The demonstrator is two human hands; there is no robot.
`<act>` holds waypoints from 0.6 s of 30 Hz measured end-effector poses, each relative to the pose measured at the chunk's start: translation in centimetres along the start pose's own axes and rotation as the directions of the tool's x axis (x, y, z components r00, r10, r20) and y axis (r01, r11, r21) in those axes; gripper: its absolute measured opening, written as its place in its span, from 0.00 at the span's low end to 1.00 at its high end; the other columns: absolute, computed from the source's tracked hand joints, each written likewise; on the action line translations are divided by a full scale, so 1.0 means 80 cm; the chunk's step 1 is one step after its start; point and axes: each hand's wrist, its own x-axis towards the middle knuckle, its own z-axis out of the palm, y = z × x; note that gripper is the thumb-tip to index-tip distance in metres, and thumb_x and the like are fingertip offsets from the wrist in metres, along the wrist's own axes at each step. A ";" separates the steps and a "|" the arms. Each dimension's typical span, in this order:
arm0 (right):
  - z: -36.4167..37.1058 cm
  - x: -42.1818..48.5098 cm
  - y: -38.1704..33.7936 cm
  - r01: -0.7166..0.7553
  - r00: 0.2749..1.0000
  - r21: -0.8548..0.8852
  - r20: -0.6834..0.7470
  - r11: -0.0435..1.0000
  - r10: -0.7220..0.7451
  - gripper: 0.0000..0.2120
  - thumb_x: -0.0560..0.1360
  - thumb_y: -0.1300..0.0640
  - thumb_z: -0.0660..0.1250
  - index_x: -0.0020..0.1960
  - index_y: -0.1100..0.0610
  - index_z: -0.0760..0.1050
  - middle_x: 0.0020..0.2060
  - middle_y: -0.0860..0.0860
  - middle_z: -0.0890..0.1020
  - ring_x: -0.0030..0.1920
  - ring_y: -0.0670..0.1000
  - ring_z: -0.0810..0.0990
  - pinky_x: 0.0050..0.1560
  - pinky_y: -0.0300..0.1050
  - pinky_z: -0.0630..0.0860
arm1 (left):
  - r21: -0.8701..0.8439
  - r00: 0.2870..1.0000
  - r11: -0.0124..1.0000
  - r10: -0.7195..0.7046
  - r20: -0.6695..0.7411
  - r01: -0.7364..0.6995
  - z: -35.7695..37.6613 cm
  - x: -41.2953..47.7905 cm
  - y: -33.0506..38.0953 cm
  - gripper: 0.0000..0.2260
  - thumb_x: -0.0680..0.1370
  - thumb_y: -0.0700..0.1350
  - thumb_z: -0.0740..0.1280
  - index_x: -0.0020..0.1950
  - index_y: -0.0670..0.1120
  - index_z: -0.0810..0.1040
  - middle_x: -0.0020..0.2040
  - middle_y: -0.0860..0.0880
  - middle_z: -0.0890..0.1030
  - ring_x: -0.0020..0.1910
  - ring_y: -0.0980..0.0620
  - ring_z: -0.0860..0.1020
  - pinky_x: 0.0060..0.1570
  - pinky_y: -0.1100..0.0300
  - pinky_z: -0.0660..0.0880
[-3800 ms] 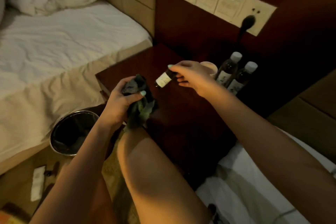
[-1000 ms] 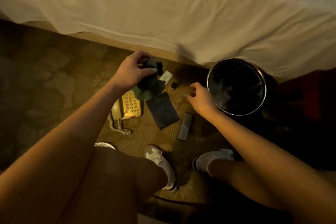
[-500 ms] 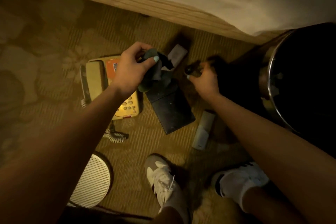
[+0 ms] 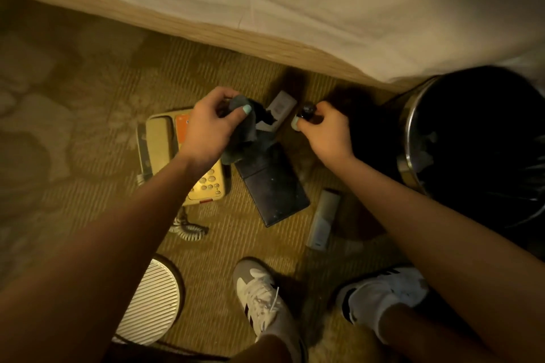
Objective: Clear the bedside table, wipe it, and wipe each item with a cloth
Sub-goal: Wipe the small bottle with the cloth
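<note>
I look down at the carpet beside the bed. My left hand (image 4: 211, 127) grips a dark grey cloth (image 4: 246, 132) that hangs over a beige telephone (image 4: 165, 144) and a black folder (image 4: 274, 186). My right hand (image 4: 326, 131) holds a small dark bottle (image 4: 308, 110) by its cap end, low over the floor. A small white box (image 4: 281, 104) lies between the two hands. A white remote (image 4: 323, 219) rests on the carpet below my right wrist.
A black waste bin (image 4: 413, 138) with a metal rim stands at the right. The bed's wooden base (image 4: 177, 26) and white sheet run across the top. A round white slatted object (image 4: 150, 306) and my two shoes (image 4: 259, 300) are at the bottom.
The view swung from the bedside table down to the floor. My right hand carried the small bottle down near the white box; my left hand kept the cloth.
</note>
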 end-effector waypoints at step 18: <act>-0.311 -0.288 -0.172 0.248 0.969 0.287 -0.086 0.925 -0.233 0.06 0.74 0.57 0.70 0.50 0.57 0.79 0.41 0.46 0.81 0.41 0.37 0.79 0.42 0.31 0.75 | -0.325 0.966 0.939 0.181 0.187 -0.113 0.037 -0.229 0.303 0.04 0.83 0.43 0.60 0.53 0.46 0.74 0.48 0.44 0.80 0.46 0.48 0.80 0.42 0.54 0.77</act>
